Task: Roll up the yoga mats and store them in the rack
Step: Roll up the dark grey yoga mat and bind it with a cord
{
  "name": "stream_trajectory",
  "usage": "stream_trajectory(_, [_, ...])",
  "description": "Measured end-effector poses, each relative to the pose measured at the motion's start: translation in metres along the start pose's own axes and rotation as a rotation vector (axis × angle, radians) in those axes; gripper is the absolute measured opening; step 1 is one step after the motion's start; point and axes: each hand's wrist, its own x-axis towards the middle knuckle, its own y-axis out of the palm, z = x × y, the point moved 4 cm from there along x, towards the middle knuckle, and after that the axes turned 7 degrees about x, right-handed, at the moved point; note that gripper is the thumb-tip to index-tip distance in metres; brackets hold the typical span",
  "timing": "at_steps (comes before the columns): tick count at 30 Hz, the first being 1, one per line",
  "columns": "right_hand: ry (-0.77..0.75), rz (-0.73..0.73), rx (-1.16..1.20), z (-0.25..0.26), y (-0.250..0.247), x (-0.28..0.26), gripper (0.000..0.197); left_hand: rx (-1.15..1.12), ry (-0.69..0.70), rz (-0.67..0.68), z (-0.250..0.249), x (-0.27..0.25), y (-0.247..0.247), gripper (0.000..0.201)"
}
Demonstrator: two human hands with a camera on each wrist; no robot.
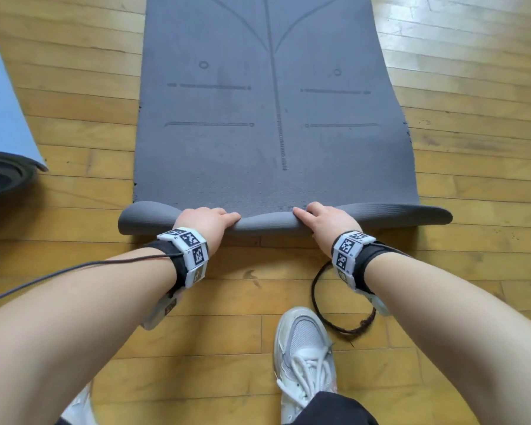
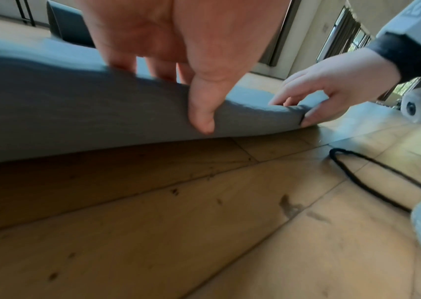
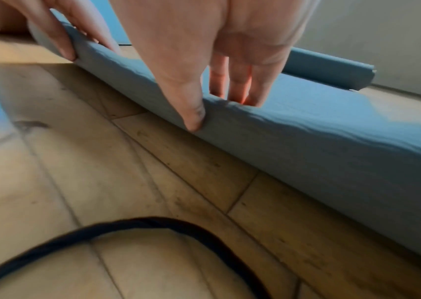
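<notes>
A grey yoga mat (image 1: 270,118) lies flat on the wooden floor, stretching away from me. Its near end is curled over into a thin first roll (image 1: 267,223). My left hand (image 1: 207,217) grips the roll left of centre, thumb on the near side and fingers over the top, as the left wrist view shows (image 2: 199,101). My right hand (image 1: 322,217) grips the roll right of centre in the same way (image 3: 217,97). The roll (image 2: 76,113) touches the floor along its length (image 3: 332,141).
A blue mat (image 1: 0,96) lies at the left, its near end rolled (image 1: 0,176). A dark cord loop (image 1: 341,311) lies on the floor by my right wrist. My white sneaker (image 1: 304,357) stands behind the roll. Another rolled mat (image 3: 332,68) lies by the far wall.
</notes>
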Motion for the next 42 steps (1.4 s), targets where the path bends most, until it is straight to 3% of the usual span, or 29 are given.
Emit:
stream_trajectory(6, [-0.099,0.066,-0.135,0.014,-0.005,-0.014,0.060,-0.057,0.024,-0.035,0.012,-0.018,0.007,0.047])
stream_trajectory(10, [-0.074,0.043,0.050,0.019,0.004,-0.016,0.048,-0.082,-0.019,-0.003,0.018,-0.032,0.023,0.032])
stream_trajectory(14, [0.007,0.048,0.192,0.020,0.014,-0.009,0.031,-0.133,-0.044,0.048,0.020,-0.019,0.028,0.032])
stream_trajectory(21, [0.043,0.024,0.353,0.005,0.010,0.008,0.033,-0.265,-0.024,-0.024,0.038,-0.007,0.021,0.037])
stream_trajectory(25, [0.094,-0.095,0.228,0.000,0.003,0.012,0.033,-0.257,-0.048,-0.016,0.043,-0.002,0.016,0.041])
stream_trajectory(28, [0.097,-0.093,0.169,0.003,0.003,0.011,0.037,-0.199,-0.115,-0.096,0.041,-0.003,0.012,0.051])
stream_trajectory(32, [0.130,-0.194,0.220,0.005,0.001,0.006,0.045,-0.046,-0.191,-0.221,0.037,-0.006,0.009,0.029])
stream_trajectory(36, [0.111,-0.168,0.192,0.011,0.001,-0.002,0.029,-0.086,-0.206,-0.216,0.037,-0.004,0.012,0.012])
stream_trajectory(42, [0.104,-0.055,0.108,0.005,0.015,-0.004,0.051,-0.143,-0.234,-0.261,0.036,-0.002,0.005,0.016])
